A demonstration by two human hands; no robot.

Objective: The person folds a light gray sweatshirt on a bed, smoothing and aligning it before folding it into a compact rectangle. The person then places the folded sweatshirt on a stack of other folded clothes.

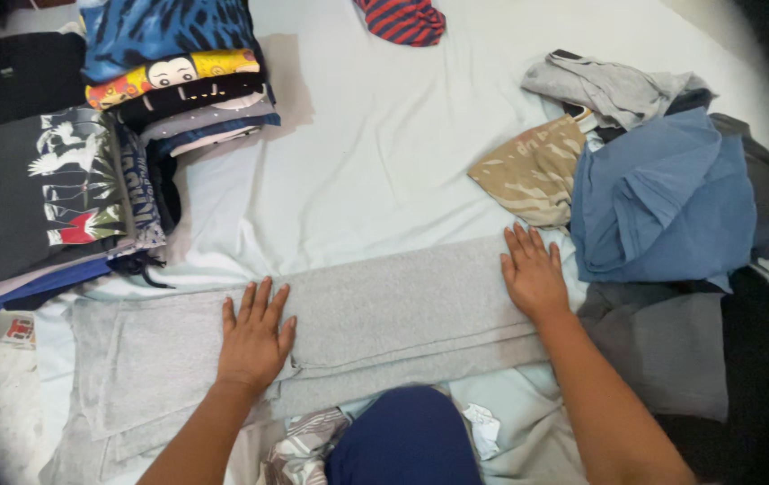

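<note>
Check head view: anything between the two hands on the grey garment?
Nothing. Between the left hand and right hand there is only bare grey garment, folded into a long strip, both palms flat on it, per the head view.

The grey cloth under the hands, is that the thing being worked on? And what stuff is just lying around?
In hand:
- grey garment, spread flat on the pale sheet
- left hand and right hand, both pressed flat on it

Lying about:
- folded stack
- dark folded clothes
- blue garment
- tan patterned garment
- striped garment
</note>
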